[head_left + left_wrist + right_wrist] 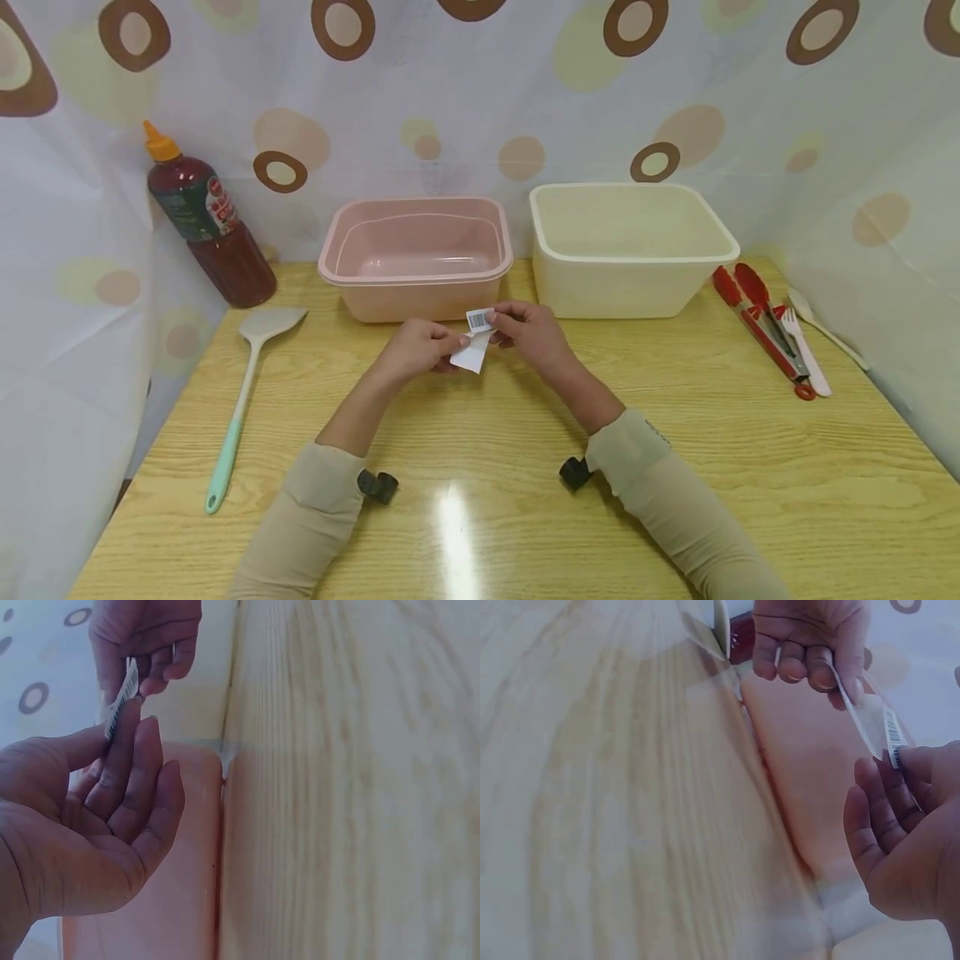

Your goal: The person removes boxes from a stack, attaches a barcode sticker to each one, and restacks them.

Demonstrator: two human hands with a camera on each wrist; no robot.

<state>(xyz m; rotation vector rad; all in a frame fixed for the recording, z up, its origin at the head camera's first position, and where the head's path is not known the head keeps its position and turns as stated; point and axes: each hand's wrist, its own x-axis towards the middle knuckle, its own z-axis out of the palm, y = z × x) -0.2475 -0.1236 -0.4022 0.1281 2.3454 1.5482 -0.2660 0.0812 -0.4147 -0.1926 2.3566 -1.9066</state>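
Note:
A small white barcode label (469, 356) is held between both hands in front of the pink basin, above the table. Its upper part, with the printed black bars, is folded or separated from a plain white lower part; which of these I cannot tell. My left hand (416, 348) pinches the label's left edge between thumb and fingers. From the other side my right hand (534, 335) pinches the barcode part with thumb and forefinger. Seen edge-on in the left wrist view, the label (124, 697) looks thin. In the right wrist view the label (868, 720) spans both hands' fingertips.
Behind the hands stand a pink basin (420, 297) and a cream basin (618, 287). At left are a sauce bottle (213, 229) and a spatula (251, 367). Red-tipped tongs (765, 333), a fork (808, 354) and a pale spoon (825, 329) lie at right.

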